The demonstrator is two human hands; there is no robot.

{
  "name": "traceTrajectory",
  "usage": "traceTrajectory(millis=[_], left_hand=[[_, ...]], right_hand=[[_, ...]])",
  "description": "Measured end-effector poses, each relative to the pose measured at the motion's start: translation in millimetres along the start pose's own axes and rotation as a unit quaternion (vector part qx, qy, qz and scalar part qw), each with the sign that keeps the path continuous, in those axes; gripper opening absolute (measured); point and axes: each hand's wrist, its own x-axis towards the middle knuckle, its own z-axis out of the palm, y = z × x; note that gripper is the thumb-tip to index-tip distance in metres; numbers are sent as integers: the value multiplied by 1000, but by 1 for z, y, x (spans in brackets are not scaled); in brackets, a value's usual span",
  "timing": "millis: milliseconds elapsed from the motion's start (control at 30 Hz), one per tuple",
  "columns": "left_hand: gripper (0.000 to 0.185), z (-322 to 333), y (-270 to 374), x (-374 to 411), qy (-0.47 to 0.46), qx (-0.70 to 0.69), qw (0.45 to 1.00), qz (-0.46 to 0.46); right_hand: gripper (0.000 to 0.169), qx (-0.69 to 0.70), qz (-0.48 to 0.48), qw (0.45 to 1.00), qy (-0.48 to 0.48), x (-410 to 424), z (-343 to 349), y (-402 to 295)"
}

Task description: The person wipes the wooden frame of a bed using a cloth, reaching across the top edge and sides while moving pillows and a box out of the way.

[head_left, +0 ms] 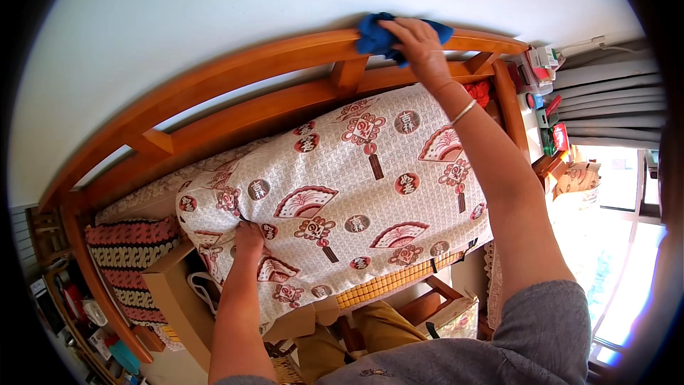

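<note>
My right hand [419,48] grips a blue cloth [377,37] and presses it on the top rail of a curved wooden backrest [310,49] that stands against the white wall. Part of the cloth hangs over the rail's front. Under my left hand [249,238] is a bundle covered with a white cloth printed with red fans and medallions [342,192]. The left fingers bear on this cover near its left end, and their tips are partly hidden, with the fabric creased around them.
A cardboard box [173,305] and a striped knitted cushion [133,256] are at the left. Small boxes [550,133] stand on a ledge at the right, near grey curtains [609,96]. A yellow beaded mat [385,283] shows below the cover.
</note>
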Motion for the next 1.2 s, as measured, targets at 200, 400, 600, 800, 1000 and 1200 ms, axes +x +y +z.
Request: traceTrajectory(millis=[200, 400, 600, 800, 1000, 1200], left_hand=[[90, 7, -2, 2, 10, -81, 997, -18], [100, 4, -6, -4, -40, -22, 999, -23], [98, 12, -6, 9, 3, 33, 999, 38], [95, -2, -8, -13, -16, 60, 998, 11], [78, 14, 1, 8, 44, 38, 998, 14], [80, 40, -9, 12, 38, 45, 998, -3]], right_hand=[[53, 35, 114, 993, -26, -23, -26, 43], [45, 123, 23, 987, 97, 64, 48, -154], [41, 218, 16, 969, 112, 125, 80, -267], [54, 162, -23, 986, 40, 53, 29, -113], [43, 11, 183, 981, 63, -44, -31, 58], [42, 61, 99, 986, 124, 22, 25, -73]])
